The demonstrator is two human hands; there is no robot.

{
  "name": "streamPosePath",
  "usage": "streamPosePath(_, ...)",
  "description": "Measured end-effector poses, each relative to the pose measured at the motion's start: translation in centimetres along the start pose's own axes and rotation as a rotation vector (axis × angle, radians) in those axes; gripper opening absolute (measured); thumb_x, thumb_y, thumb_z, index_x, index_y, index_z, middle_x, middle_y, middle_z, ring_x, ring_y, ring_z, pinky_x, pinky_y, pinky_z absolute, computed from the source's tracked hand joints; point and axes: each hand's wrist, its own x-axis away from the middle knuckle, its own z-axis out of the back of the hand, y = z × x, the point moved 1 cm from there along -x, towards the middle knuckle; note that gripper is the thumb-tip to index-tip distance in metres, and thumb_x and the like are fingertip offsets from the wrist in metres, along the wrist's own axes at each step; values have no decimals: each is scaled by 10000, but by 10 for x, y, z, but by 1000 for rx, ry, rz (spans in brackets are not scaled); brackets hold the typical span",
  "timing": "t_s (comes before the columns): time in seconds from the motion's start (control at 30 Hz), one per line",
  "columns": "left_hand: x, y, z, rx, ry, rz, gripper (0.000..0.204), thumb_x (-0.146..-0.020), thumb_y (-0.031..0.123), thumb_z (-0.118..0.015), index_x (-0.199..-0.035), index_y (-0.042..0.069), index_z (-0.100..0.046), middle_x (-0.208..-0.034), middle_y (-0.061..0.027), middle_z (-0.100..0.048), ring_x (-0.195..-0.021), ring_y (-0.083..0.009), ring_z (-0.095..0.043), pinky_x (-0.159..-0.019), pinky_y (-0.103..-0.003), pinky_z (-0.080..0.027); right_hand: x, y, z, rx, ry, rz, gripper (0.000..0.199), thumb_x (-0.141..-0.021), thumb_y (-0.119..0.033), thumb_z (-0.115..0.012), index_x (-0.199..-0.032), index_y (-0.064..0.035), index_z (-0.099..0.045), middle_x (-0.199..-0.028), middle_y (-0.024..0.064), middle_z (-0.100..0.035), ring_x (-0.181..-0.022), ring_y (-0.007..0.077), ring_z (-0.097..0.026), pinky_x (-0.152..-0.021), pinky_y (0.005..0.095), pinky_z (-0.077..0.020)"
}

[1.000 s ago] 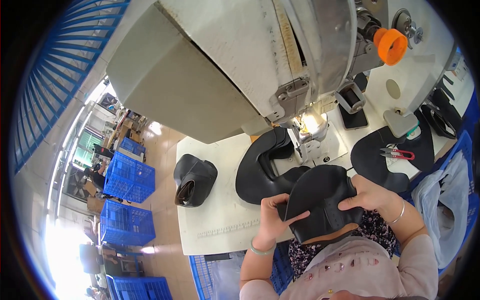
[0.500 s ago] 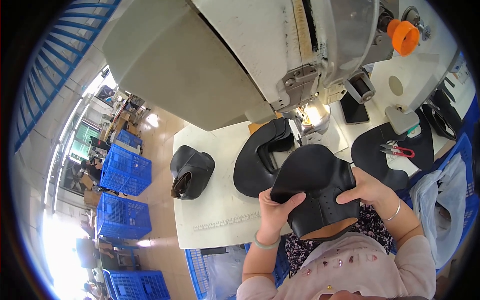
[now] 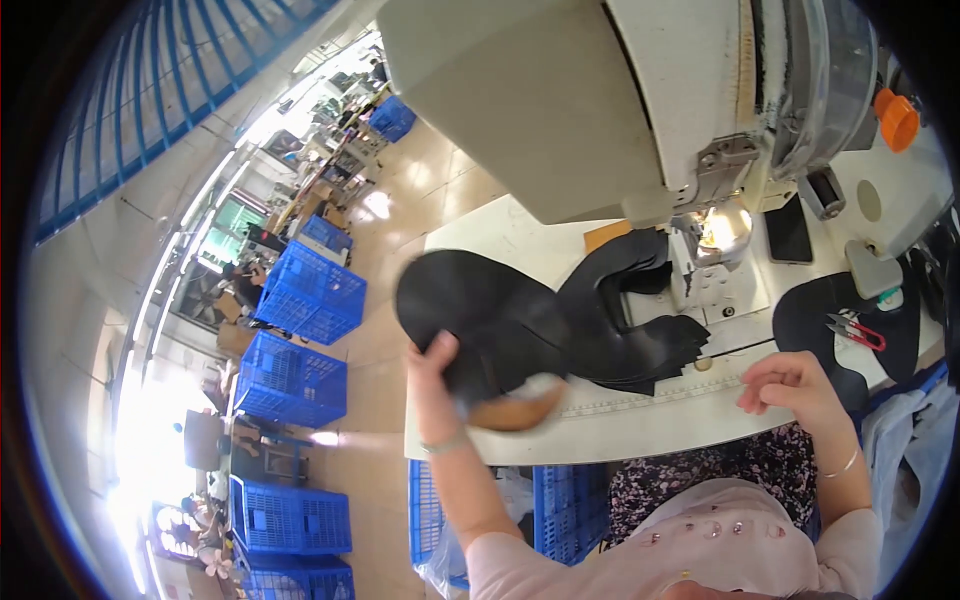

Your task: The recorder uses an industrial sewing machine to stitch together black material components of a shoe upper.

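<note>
My left hand [image 3: 432,378] is closed on a black leather shoe upper [image 3: 470,305] over the left part of the white table [image 3: 500,222]. The upper's tan lining shows at its lower edge, smeared by motion. Empty, my right hand [image 3: 790,390] hovers over the front edge of the table, its fingers loosely bent and apart. Between the hands lies a stack of black leather pieces [image 3: 635,345], partly covered by the upper. Behind it stands a sewing machine [image 3: 530,100] with its lamp lit at the needle. The other upper, earlier at the left, cannot be made out.
Red-handled thread snips [image 3: 858,332] rest on black leather pieces [image 3: 812,310] at the right. A dark phone [image 3: 790,235] lies beside the machine. A measuring strip [image 3: 620,403] runs along the front edge. Blue crates [image 3: 570,510] stand below the table, others [image 3: 310,290] on the left floor.
My left hand has carried the upper leftward from in front of me. My right hand has let go of it. The view has shifted, so the table and machine sit further right.
</note>
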Motion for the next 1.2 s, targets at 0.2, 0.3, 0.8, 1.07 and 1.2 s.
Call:
streamPosePath(0.2,-64,-13,80,-781,394,-310,622,-815,278,-684,-1268,-64,-430,-1174,-200,-558,-1134,-327,-506,-949,-425,-424,7,1,-2,106,32,11,177,-809,-28,-586,-955,52,-645,-803,147,-690,-668,146,-650,-609,243,-524)
streamPosePath(0.3,-29,-29,33,-1246,253,-649,562,-788,291,-705,-1213,-10,-493,-1184,-189,-534,-1154,-370,-455,-947,-438,-410,9,-2,4,167,94,20,155,-818,-14,-579,-943,48,-645,-798,139,-690,-661,138,-645,-606,242,-524)
streamPosePath(0.8,0,-49,50,-1243,76,-599,447,-669,34,-730,-1080,25,-556,-1014,-208,-603,-937,-411,-569,-789,-438,-456,95,-33,174,1213,1407,343,144,-767,-59,-641,-910,-67,-634,-833,94,-636,-755,260,-628,-668,340,-488)
streamPosePath(1.07,42,-5,-21,-1312,150,-875,333,-754,71,-684,-1073,17,-608,-1082,-152,-626,-1007,-332,-571,-839,-409,-460,111,-48,225,1856,1507,-111,249,-689,-98,-715,-901,-108,-585,-957,44,-594,-946,262,-566,-759,393,-477)
streamPosePath(1.2,58,6,-51,-1072,-122,-700,230,-777,65,-669,-998,5,-643,-1074,-141,-645,-962,-290,-605,-782,-359,-478,124,-46,228,1694,1550,78,195,-699,-117,-717,-858,-95,-606,-805,51,-637,-788,275,-626,-695,380,-478)
